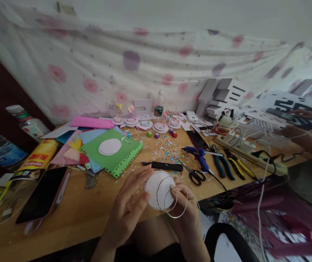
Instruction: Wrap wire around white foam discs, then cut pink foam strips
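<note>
Over the table's front edge, my right hand [187,209] pinches a round white paper disc [156,193] by its right side. Thin coiled wire [175,217] is in the same grip, its loops lying across the disc and hanging below it. My left hand [130,203] is at the disc's left edge, fingers stretched and apart, with the thumb tip close against the rim; whether it touches is unclear. Just beyond the disc lie a black utility knife [167,166] and scissors [196,176].
A blue glue gun [199,156], teal-handled pliers [223,163] and a power strip [251,153] lie right. Green foam sheet [112,149], a phone [44,194] and bottles are left. Decorated discs [160,127] stand behind. Another person's arm [306,134] reaches in from the right.
</note>
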The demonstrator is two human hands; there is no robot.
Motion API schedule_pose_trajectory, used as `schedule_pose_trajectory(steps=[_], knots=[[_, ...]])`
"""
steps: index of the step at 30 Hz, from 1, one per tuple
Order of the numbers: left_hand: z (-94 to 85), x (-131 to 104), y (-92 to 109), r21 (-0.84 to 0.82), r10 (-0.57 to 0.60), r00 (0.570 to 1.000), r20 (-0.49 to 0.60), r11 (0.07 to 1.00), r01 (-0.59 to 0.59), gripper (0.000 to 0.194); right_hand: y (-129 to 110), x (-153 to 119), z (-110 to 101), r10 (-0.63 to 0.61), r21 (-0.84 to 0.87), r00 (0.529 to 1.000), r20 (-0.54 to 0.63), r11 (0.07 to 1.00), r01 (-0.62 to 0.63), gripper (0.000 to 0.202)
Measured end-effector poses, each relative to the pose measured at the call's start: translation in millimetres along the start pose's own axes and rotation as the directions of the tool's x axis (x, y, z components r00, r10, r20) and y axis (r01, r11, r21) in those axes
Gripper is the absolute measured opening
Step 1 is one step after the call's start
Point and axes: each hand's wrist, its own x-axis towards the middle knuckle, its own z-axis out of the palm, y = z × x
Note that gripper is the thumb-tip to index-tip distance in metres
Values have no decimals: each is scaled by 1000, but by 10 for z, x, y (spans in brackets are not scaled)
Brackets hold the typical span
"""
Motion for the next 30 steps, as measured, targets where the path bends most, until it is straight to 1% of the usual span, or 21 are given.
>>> schedule_pose_trajectory(steps=[1, 4, 7, 11, 15, 18, 20, 23, 27, 30], knots=[[-3, -4, -16, 49, 27, 1000, -3, 998, -27, 41, -7, -5, 9, 13, 6, 1000, -7, 1000, -13, 29], [45, -22, -71, 168, 106, 992, -70, 981, -93, 44, -26, -23, 47, 22, 25, 998, -66, 999, -21, 31], [121, -39, -122, 247, 207, 968, -144, 954, -167, 44, -39, -44, 98, 56, 53, 988, -145, 997, -49, 35], [196, -44, -167, 307, 286, 912, -294, 932, -193, 41, -28, -52, 168, 97, 74, 976, -195, 994, -84, 39], [245, -19, -191, 355, 367, 833, -415, 908, -223, 39, 14, -27, 224, 59, 77, 977, -203, 996, -45, 40], [274, 1, -211, 337, 382, 775, -503, 913, -231, 37, 50, 1, 241, 22, 102, 985, -172, 995, -5, 36], [289, 15, -225, 303, 364, 755, -545, 925, -227, 35, 68, 22, 241, 37, 125, 991, -125, 992, -21, 32], [301, 38, -234, 268, 359, 737, -573, 931, -246, 35, 77, 54, 246, 62, 163, 995, -80, 985, -49, 28], [297, 53, -235, 329, 440, 713, -546, 895, -301, 37, 50, 90, 309, 90, 208, 995, -54, 975, -77, 27], [288, 51, -244, 353, 464, 712, -527, 882, -313, 37, 9, 95, 399, 121, 236, 990, -76, 967, -100, 30]])
